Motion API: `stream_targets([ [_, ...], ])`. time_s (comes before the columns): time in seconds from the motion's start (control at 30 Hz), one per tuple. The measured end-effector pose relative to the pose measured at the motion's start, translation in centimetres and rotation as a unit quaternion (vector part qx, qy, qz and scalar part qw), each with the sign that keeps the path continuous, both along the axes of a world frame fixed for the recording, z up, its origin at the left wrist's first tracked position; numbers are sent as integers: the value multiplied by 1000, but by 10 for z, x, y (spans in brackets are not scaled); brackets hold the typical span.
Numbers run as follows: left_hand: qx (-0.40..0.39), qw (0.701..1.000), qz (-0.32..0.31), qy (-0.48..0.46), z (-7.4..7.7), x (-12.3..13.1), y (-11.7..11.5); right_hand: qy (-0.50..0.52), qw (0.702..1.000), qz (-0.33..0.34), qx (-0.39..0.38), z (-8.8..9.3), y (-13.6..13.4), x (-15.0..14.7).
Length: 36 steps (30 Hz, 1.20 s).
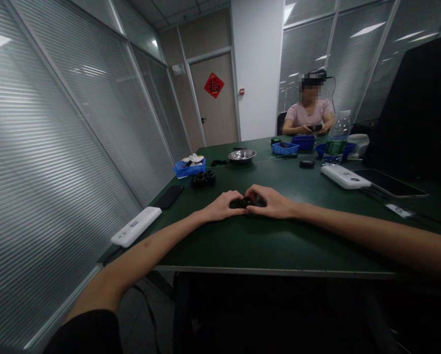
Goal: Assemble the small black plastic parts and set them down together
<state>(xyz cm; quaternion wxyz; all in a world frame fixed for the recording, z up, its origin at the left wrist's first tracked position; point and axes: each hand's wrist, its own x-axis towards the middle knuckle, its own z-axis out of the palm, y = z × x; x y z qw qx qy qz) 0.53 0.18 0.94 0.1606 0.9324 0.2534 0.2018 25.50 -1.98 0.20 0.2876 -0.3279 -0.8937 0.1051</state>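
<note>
In the middle of the green table [279, 246], both of my hands close around a small glossy black part [247, 200]. Its exact kind is too dark and covered to make out. My left hand [222, 205] grips it from the left, thumb along the near side. From the right, my right hand [272, 201] curls over it, with thumb and fingers bent around its end. Fingers hide much of the part. Several round black glossy pieces [203, 179] sit together beyond my left hand, and a shiny metal bowl [242, 157] stands farther back.
A blue basket [189, 169], black phone [169, 196] and white power bank [137, 227] line the left side. At right are another white power bank [344, 177], a tablet [392, 183] and a water bottle [336, 140]. Across the table sits a person [308, 115] holding a dark object.
</note>
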Motion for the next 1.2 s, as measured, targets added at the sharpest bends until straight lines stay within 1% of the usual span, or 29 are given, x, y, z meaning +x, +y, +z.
stream_targets([
  [0.07, 1, 1000, -3, 0, 0, 0, 0, 3, 1000, -10, -5, 0, 0, 0],
  [0.2, 0, 1000, -5, -5, 1, -1, -1, -7, 1000, 18, -4, 1, -1, 1],
  [0.27, -2, 1000, -6, -7, 1, -1, -1, -9, 1000, 21, 2, 1, -1, 1],
  [0.4, -7, 1000, -8, -7, 1, -1, -1, -4, 1000, -15, 0, 1, -1, 0],
  [0.47, -9, 1000, -6, -6, 2, 0, -2, -3, 1000, -19, -3, 1, 0, 0],
  [0.63, -3, 1000, -11, -10, 2, 0, -2, -12, 1000, 23, 8, 0, -1, 1],
  [0.83, -2, 1000, -8, -3, 1, -1, 0, -3, 1000, -4, -3, 1, -2, 0],
  [1.03, 10, 1000, -14, -11, -2, -2, 2, -10, 1000, 25, 1, 3, -3, 0],
  [1.2, 8, 1000, -25, -15, -1, -2, 3, 7, 1000, -21, -14, 5, -5, -2],
])
